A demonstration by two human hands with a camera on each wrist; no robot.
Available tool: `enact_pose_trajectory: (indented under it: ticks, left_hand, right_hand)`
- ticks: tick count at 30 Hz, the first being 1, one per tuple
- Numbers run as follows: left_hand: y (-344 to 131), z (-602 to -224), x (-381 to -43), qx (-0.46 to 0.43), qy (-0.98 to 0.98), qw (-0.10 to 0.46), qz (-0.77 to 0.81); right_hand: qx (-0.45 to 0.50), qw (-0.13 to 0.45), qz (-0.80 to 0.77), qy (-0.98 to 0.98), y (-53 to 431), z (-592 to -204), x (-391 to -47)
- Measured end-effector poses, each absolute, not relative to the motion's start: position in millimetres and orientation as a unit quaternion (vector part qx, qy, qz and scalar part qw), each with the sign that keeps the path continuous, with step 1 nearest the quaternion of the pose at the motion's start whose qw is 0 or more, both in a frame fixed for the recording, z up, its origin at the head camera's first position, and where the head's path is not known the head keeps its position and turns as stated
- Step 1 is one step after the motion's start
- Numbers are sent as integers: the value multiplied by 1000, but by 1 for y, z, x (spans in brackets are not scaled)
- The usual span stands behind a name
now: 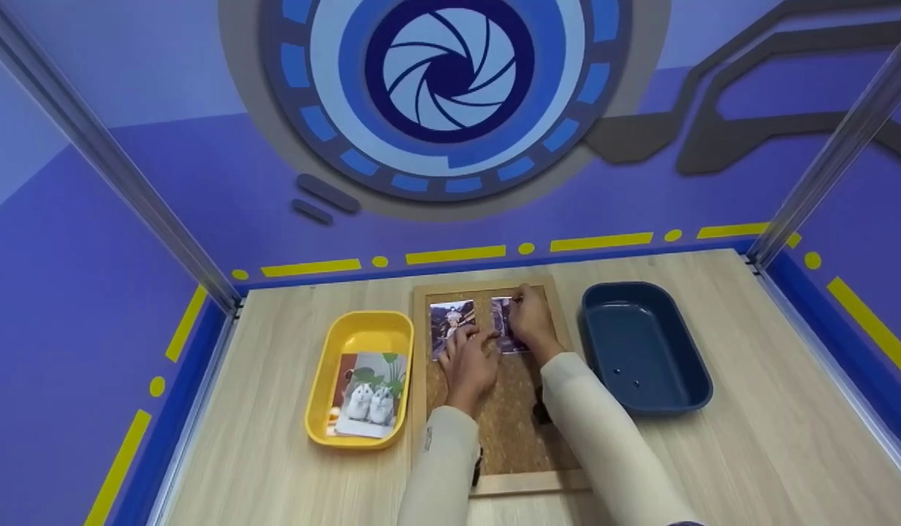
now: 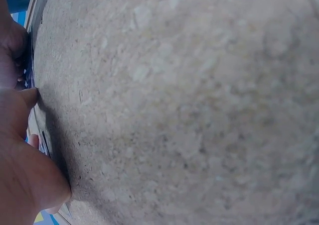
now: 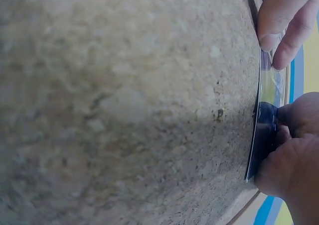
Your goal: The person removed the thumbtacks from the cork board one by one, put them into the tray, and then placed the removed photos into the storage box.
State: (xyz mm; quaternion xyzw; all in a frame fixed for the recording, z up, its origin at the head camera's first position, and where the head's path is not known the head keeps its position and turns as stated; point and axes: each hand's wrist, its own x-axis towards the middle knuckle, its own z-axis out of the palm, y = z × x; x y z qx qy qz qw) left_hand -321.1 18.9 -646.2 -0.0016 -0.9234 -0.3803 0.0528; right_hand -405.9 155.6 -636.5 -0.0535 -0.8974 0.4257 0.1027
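Note:
Two photos lie side by side on the upper part of a wood-framed cork board (image 1: 505,431). My left hand (image 1: 468,365) rests on the lower part of the left photo (image 1: 443,315), with its thumb reaching to the left edge of the right photo (image 1: 500,310). Across that right photo lies my right hand (image 1: 530,321), fingers bent together near its top edge. In the right wrist view, the thumb and fingers of the right hand (image 3: 291,160) meet close against the dark glossy photo (image 3: 261,140). Whatever sits between those fingertips is hidden.
Left of the board stands a yellow tray (image 1: 315,409) holding photo cards, the top one a hamster picture (image 1: 373,398). On the right is a navy tray (image 1: 644,343) with a few tiny shiny pieces (image 1: 626,377). Blue walls (image 1: 165,190) enclose the wooden table (image 1: 267,351).

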Motion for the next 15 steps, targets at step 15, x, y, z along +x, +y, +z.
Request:
enact_pose_trajectory:
  ticks: [15]
  left_hand:
    - [19,-637,-318,0,-928,37,-371]
  right_hand:
    - [-58,89,418,-902,157,-636,-406]
